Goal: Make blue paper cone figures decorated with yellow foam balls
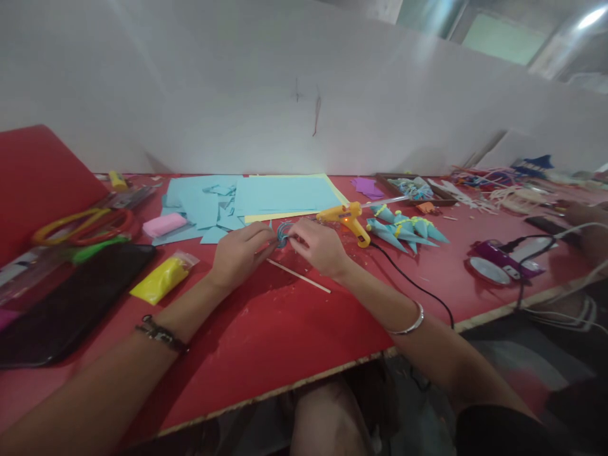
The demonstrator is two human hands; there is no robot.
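Between my two hands is a small curled strip of blue paper, formed into loops. My left hand has its fingers closed at the strip's left side. From the right, my right hand pinches the strip between thumb and fingers. A thin pale stick lies on the red table just below my hands. Close behind my right hand rests a yellow glue gun with a lit orange light and a clear glue stick in its back. Several blue paper cones with yellow trim lie to its right.
Blue paper sheets and scraps lie against the wall. On the left are a pink clay block, a yellow clay packet, scissors and a dark phone. A black cord crosses the right side; another person's arm is at far right.
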